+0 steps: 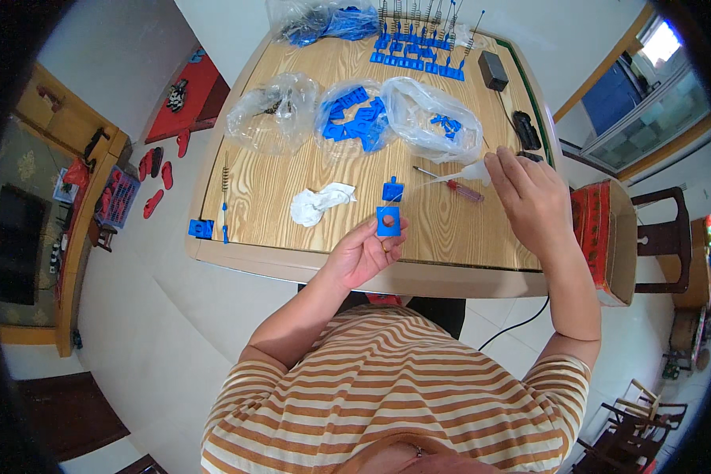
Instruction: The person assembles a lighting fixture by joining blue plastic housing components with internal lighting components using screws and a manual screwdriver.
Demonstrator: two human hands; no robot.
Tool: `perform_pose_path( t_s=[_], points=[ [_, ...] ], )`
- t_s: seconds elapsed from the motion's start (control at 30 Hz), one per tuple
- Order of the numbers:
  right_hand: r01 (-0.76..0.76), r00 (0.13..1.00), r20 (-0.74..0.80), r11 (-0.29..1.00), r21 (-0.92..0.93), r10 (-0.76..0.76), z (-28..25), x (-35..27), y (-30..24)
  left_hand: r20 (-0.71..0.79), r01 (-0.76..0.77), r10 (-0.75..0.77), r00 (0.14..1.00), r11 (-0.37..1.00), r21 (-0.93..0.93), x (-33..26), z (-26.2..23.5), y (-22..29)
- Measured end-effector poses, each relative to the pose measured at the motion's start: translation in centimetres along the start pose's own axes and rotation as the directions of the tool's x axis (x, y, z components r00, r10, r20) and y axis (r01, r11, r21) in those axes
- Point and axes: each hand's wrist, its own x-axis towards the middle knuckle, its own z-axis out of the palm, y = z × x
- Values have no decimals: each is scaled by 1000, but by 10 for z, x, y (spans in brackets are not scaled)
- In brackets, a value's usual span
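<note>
Free gap between tissue point(316, 205) and spring point(226, 178); screwdriver point(464, 191) near right hand point(533, 199)

On the counter point(276, 235), a tissue point(317, 205) is placed left of a screwdriver point(464, 191); behind both, three bags point(405, 126) are lined up, with spring assemblies point(407, 62) set farther back.

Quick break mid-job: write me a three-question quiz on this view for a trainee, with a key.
1. What does the left hand hold?
2. The screwdriver handle is: (a) green, (b) red, (c) yellow?
3. True or false: the right hand is holding that screwdriver.

Key:
1. A blue plate with a round hole.
2. b.
3. False; it holds a small white bottle, and the screwdriver lies on the table.
</note>
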Motion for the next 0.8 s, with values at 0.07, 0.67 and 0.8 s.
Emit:
perform_pose_path(
  t_s=[0.07,0.67,0.8],
  points=[
    [-1,1000,1,1000,3,1,0,0,0,14,1,-1,1000,1000,-9,0,0,0],
    [-15,1000,-21,1000,18,15,2,-3,1,9,-1,1,1000,1000,3,0,-1,0],
    [-19,999,-32,1000,-4,19,4,-6,4,13,1,-1,1000,1000,1,0,-1,0]
  ],
)
